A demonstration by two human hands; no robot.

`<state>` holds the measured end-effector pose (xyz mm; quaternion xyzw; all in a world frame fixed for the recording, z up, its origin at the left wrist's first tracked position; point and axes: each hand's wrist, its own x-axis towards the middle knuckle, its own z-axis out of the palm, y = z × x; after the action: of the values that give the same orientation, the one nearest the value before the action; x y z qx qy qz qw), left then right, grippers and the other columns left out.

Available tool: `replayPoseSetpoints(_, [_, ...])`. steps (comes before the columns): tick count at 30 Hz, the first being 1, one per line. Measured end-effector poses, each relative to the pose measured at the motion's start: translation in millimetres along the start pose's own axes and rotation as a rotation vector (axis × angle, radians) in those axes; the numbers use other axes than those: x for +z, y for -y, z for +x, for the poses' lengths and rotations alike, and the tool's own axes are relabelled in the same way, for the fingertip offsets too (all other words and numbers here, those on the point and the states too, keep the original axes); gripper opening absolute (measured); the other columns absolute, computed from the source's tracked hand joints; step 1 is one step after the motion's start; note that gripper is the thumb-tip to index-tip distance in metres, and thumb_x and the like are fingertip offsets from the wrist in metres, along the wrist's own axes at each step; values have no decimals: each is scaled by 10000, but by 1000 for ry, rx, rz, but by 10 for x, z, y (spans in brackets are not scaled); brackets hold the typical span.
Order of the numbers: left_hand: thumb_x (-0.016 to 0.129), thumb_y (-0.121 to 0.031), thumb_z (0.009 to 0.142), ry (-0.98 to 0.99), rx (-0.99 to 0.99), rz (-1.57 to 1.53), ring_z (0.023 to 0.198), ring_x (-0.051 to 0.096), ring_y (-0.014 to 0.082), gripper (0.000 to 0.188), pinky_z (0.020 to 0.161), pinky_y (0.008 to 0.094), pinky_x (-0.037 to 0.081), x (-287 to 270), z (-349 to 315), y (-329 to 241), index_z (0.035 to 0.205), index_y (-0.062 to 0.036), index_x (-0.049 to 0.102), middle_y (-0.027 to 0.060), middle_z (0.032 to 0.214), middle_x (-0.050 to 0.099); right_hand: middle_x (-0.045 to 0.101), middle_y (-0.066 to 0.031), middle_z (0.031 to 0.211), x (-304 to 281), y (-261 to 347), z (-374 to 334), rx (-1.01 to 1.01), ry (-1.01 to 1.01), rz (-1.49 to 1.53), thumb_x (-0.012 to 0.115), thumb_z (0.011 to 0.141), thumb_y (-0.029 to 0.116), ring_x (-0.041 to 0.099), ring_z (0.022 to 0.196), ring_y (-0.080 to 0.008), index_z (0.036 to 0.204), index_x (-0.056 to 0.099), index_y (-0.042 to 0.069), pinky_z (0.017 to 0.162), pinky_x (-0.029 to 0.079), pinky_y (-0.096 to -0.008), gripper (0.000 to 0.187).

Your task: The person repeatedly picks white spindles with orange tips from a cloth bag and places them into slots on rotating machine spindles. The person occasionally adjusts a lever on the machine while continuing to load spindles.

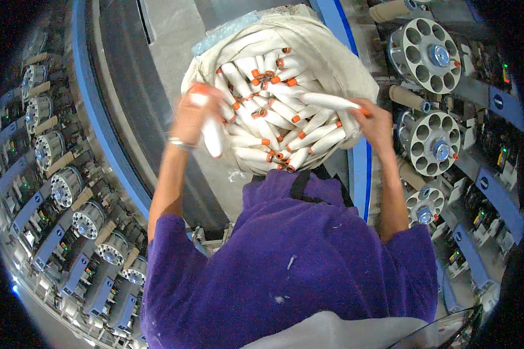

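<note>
A cream cloth sack (353,70) full of white yarn bobbins (280,111) with orange ends lies in front of me. At its left rim my left hand (193,119), smeared by motion, is closed around at least one yarn bobbin (213,138) that points down toward me. More white and orange shows at its fingertips, too blurred to count. Over the right side of the sack, my right hand (376,129) grips another yarn bobbin (327,101) by its orange end. That bobbin stretches leftward, nearly level, above the pile.
Spinning machines line both sides. Round grey bobbin magazines with holes (429,143) stand close on the right, and a row of similar magazines (67,186) runs along the left. Blue rails (106,125) border the aisle. A pale blue wrapped piece (224,32) lies at the sack's far rim.
</note>
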<state>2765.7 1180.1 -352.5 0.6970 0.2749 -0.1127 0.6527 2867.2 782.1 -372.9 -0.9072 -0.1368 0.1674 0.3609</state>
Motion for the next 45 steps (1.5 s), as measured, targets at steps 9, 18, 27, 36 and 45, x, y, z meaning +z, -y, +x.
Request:
replayPoseSetpoints(9, [642,-407,836,903,96,1317,1045,614,317,445,902,439,485,599,187,1343,1209,-167,609,149,1124,628,593,-131,827,272,511,47,-215,-14,114,667,858,163,603,737,-320,936,582,49,657,485,-376,163])
replayPoseSetpoints(18, [691,-409,788,391,235,791,746,660,339,368,709,421,521,727,292,521,991,-103,709,168,791,672,610,-102,848,1412,-218,96,-287,294,-440,582,790,125,666,686,-309,960,598,105,574,526,-427,172])
replayPoseSetpoints(27, [642,-302,784,733,185,1527,895,668,277,224,783,417,533,1430,241,411,927,-143,707,132,891,699,669,-103,914,272,-4,402,-118,-334,-89,672,782,104,659,794,-303,969,661,98,666,520,-359,187])
replayPoseSetpoints(36, [627,-352,805,288,34,1424,850,668,314,283,747,413,535,903,306,754,870,-89,707,140,900,694,669,-94,866,-213,234,-300,122,-545,108,718,802,98,646,752,-201,994,678,51,686,504,-292,202])
replayPoseSetpoints(45, [654,-303,804,365,385,1363,741,651,304,241,644,432,513,1134,157,647,987,-147,671,99,795,650,640,-81,838,-386,8,-1157,238,-654,168,724,775,88,604,745,-209,958,675,31,701,471,-287,198])
